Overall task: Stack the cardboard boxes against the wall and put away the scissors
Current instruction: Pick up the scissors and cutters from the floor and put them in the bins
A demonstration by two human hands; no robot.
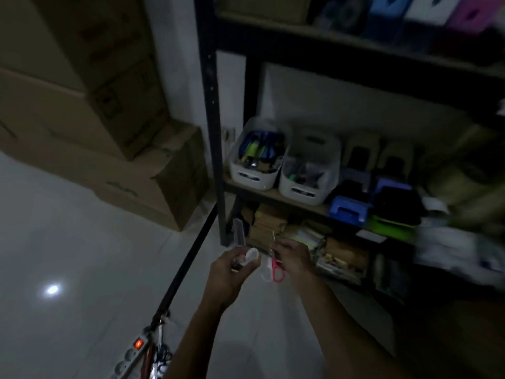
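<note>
Brown cardboard boxes [90, 110] stand stacked against the white wall at upper left, with a lower box [164, 184] at the base beside the shelf post. My right hand [293, 255] holds red-handled scissors [274, 269], handles hanging down and blades pointing up. My left hand [229, 269] grips a white plastic scissors piece with a clear cover [240, 233] sticking up. Both hands are close together in front of the shelf's bottom tier.
A dark metal shelf unit [211, 110] fills the right side. Two white bins [257, 160] [310, 170] of pens and tools sit on its middle tier, with blue and green boxes [348, 210] beside them. A power strip [136, 351] and black strap [191, 255] lie on the tiled floor.
</note>
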